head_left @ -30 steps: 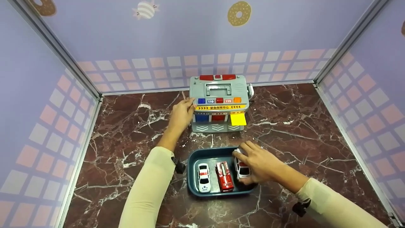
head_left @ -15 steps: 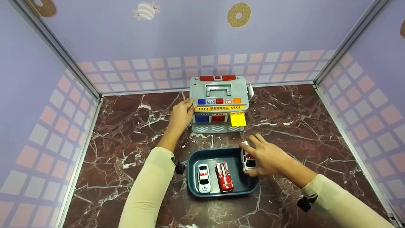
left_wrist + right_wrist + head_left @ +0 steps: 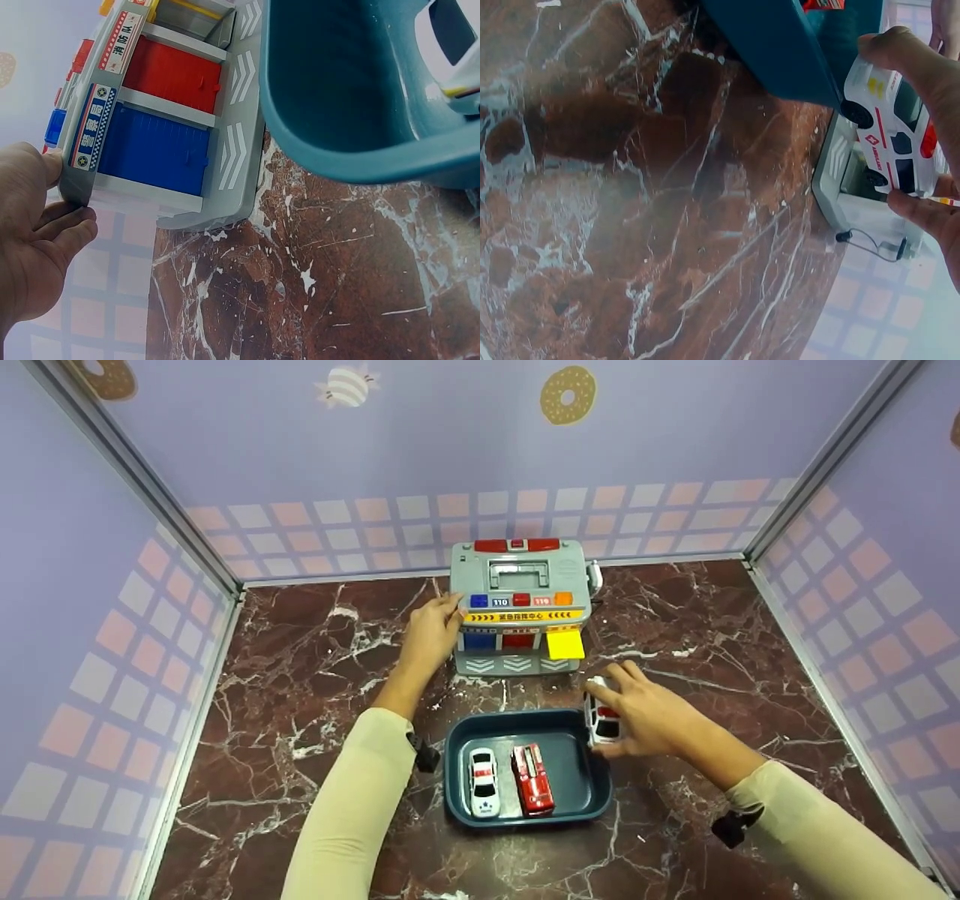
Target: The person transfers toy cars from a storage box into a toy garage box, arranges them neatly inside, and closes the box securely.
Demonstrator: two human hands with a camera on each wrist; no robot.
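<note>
My right hand point(image 3: 652, 716) grips a white toy ambulance point(image 3: 602, 725) by its two ends, over the right rim of the dark blue tray point(image 3: 452, 780). The right wrist view shows red stripes and a red cross on the ambulance point(image 3: 885, 135). My left hand point(image 3: 431, 634) pinches the left corner of the grey toy emergency station point(image 3: 555, 566), thumb on one side and fingers on the other. Its blue door point(image 3: 154, 150) and red door point(image 3: 172, 75) are down, while a yellow flap point(image 3: 565, 645) sticks out at the right. Inside the tray lie a white police car point(image 3: 484, 791) and a red fire truck point(image 3: 532, 780).
The tray stands in front of the station on a dark red marbled tabletop point(image 3: 300, 780). Purple patterned panels point(image 3: 420, 442) enclose the back and sides. A white part point(image 3: 595, 576) with a dark cord point(image 3: 870, 244) sits at the station's right side.
My right hand has lifted the ambulance out of the tray's right side, moving it up and right to the rim. The left hand has stayed on the station.
</note>
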